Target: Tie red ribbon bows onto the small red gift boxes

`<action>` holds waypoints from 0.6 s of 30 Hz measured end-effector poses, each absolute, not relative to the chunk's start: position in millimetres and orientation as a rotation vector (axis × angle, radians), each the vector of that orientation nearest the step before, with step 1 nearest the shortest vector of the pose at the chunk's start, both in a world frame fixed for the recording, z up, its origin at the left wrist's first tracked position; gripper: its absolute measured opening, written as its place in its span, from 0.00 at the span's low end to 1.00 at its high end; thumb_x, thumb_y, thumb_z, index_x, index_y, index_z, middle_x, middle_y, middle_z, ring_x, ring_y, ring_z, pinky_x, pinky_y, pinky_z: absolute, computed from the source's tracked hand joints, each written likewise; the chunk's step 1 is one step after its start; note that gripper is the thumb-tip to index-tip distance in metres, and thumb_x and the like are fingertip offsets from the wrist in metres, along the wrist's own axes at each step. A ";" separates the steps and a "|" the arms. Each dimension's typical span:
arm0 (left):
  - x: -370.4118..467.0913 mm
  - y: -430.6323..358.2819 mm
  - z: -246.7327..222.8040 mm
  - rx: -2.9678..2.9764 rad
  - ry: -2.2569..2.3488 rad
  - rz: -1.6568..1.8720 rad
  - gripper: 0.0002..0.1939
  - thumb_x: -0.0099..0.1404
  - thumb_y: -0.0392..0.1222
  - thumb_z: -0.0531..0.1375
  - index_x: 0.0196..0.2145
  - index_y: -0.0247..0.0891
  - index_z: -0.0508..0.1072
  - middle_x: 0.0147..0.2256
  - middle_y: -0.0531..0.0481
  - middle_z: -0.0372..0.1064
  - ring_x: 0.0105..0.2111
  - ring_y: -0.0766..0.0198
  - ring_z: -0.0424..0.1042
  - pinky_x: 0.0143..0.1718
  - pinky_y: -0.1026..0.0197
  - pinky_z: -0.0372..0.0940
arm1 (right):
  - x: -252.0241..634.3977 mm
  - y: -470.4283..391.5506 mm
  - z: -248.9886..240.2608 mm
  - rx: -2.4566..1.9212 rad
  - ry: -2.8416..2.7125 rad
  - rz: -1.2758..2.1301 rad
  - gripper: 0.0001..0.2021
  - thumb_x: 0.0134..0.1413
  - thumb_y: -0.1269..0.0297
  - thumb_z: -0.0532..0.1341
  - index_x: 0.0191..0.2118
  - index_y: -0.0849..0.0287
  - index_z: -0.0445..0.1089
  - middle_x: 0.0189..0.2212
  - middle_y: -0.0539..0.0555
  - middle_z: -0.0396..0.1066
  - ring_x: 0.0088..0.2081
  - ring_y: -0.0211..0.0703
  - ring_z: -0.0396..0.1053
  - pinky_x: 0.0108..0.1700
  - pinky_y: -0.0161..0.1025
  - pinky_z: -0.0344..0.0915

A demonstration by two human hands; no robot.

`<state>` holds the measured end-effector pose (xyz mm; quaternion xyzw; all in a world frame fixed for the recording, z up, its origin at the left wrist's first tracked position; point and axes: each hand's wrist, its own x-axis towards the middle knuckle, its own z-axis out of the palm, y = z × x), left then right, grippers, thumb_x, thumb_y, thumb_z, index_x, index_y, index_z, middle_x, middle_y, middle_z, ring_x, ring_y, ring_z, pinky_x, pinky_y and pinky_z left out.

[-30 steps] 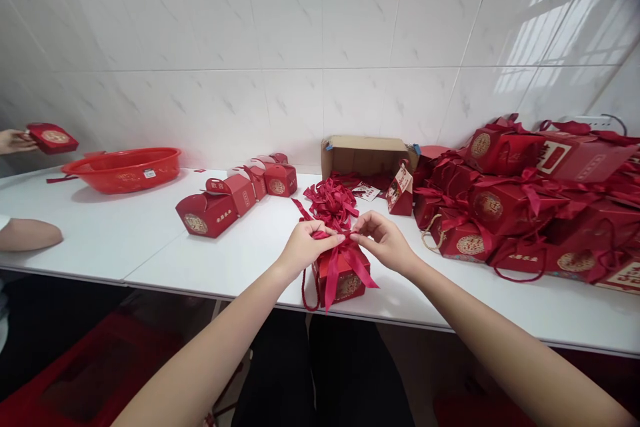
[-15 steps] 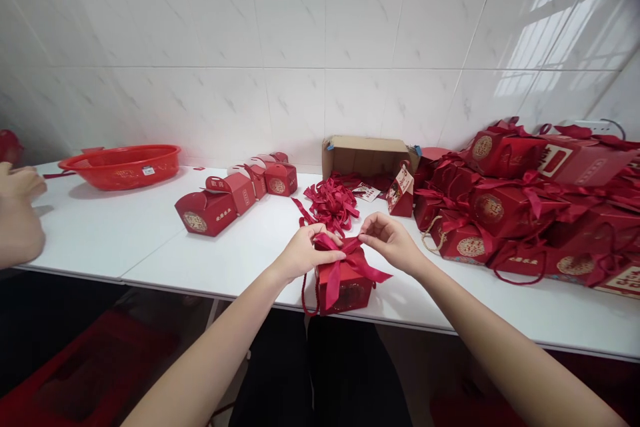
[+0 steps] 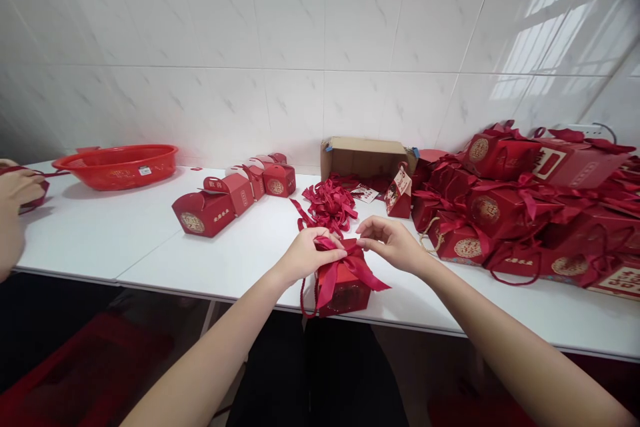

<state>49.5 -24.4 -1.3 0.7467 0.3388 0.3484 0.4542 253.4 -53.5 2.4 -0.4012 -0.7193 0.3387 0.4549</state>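
In front of me, at the table's near edge, stands a small red gift box [image 3: 345,296] with a round window in its side. A crimson ribbon [image 3: 353,264] is tied in a bow on its top, its tails hanging over the front and right. My left hand [image 3: 315,250] pinches the bow's left loop between thumb and fingers. At the bow's right side, my right hand [image 3: 387,240] has thumb and fingertips closed on the ribbon's right loop. A red cord handle [image 3: 304,300] hangs at the box's left. Behind it lies a heap of loose ribbons [image 3: 331,203].
Several red boxes [image 3: 205,212] stand in a row to the left, near a red plastic basin [image 3: 117,170]. An open cardboard box [image 3: 370,143] sits against the wall. Finished-looking boxes [image 3: 515,207] are piled at right. Another person's hand [image 3: 15,197] is at far left.
My hands stay at the bow, with only slight finger movement on the right. The other person's hand now shows with a red box. The view has shifted slightly.
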 end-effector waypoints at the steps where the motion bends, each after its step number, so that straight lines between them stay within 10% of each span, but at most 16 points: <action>1: 49.6 -24.0 -2.4 1.836 0.838 0.867 0.11 0.50 0.46 0.65 0.27 0.35 0.73 0.34 0.45 0.74 0.41 0.57 0.71 0.45 0.56 0.63 | 253.5 -53.1 2.2 -0.991 -1.752 0.827 0.11 0.46 0.59 0.64 0.32 0.59 0.66 0.26 0.50 0.68 0.27 0.37 0.67 0.31 0.36 0.66; 12: 49.5 -22.9 -5.3 1.755 0.840 0.915 0.12 0.47 0.45 0.68 0.22 0.35 0.70 0.38 0.41 0.74 0.48 0.54 0.69 0.49 0.53 0.62 | 254.1 -46.7 -14.9 -1.004 -1.567 0.712 0.15 0.42 0.53 0.66 0.25 0.59 0.64 0.21 0.49 0.67 0.24 0.38 0.67 0.29 0.37 0.65; 18: 41.7 -22.4 2.3 1.837 0.787 0.949 0.27 0.49 0.50 0.66 0.46 0.39 0.67 0.49 0.43 0.67 0.49 0.57 0.66 0.50 0.55 0.60 | 270.3 -43.4 -28.3 -0.800 -1.816 0.966 0.38 0.43 0.40 0.60 0.58 0.54 0.54 0.50 0.61 0.64 0.52 0.48 0.63 0.52 0.48 0.61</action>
